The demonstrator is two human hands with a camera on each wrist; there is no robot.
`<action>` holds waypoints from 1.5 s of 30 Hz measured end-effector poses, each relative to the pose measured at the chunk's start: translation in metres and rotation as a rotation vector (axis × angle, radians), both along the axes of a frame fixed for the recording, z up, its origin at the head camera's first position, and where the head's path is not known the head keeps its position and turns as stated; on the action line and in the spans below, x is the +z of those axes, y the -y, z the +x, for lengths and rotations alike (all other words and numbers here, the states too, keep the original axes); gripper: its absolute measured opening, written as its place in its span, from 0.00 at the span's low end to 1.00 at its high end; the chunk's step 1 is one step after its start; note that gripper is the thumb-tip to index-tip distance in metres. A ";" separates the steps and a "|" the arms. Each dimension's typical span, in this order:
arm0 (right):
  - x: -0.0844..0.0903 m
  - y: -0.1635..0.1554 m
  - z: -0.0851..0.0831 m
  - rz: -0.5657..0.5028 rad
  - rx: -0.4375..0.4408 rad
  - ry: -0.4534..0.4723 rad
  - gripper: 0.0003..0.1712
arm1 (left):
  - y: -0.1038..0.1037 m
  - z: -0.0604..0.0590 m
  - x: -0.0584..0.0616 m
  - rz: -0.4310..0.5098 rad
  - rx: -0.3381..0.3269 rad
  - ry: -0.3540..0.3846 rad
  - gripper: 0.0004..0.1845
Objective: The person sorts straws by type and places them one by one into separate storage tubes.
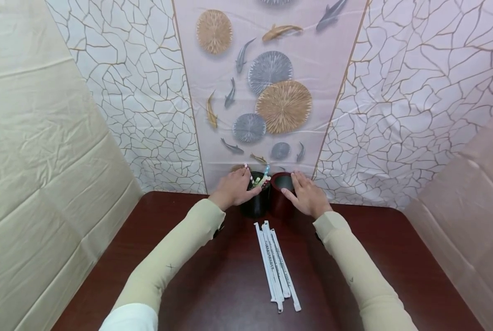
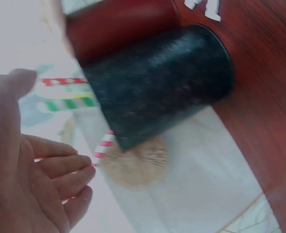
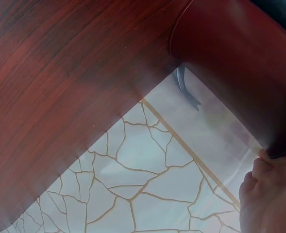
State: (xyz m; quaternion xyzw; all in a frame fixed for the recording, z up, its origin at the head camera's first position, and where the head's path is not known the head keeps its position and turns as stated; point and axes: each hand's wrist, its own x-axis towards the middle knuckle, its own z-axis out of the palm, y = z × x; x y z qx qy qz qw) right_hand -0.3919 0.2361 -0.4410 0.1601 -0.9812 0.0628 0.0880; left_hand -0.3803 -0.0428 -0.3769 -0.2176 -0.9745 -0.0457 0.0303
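Observation:
A black cup [image 1: 254,208] stands at the back of the table, with red-, green- and blue-patterned straws [image 1: 267,170] leaning out of its mouth. Right beside it is a dark red cup [image 1: 277,202], whose mouth shows nothing poking out. My left hand [image 1: 235,187] is at the black cup's left side; the left wrist view shows its fingers loosely bent near the rim and straws, holding nothing. My right hand [image 1: 308,195] reaches to the red cup's right side, thumb and fingers spread, fingertips right at the rim. Several white paper-wrapped sticks [image 1: 274,266] lie in front of the cups.
Behind the cups hangs a patterned cloth [image 1: 271,105] with fish and round discs, close to the back edge of the dark red-brown table [image 1: 213,285]. Beige cloth walls [image 1: 43,161] flank both sides.

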 end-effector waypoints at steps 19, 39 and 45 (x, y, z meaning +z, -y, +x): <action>0.002 0.001 0.001 0.006 0.014 0.021 0.51 | 0.009 0.035 -0.017 0.173 0.053 0.096 0.21; -0.001 0.001 0.000 -0.002 0.014 0.003 0.50 | -0.015 0.026 -0.115 0.455 0.274 0.403 0.17; 0.001 0.001 0.002 -0.005 0.009 0.008 0.51 | -0.021 0.011 -0.135 0.478 0.316 0.458 0.17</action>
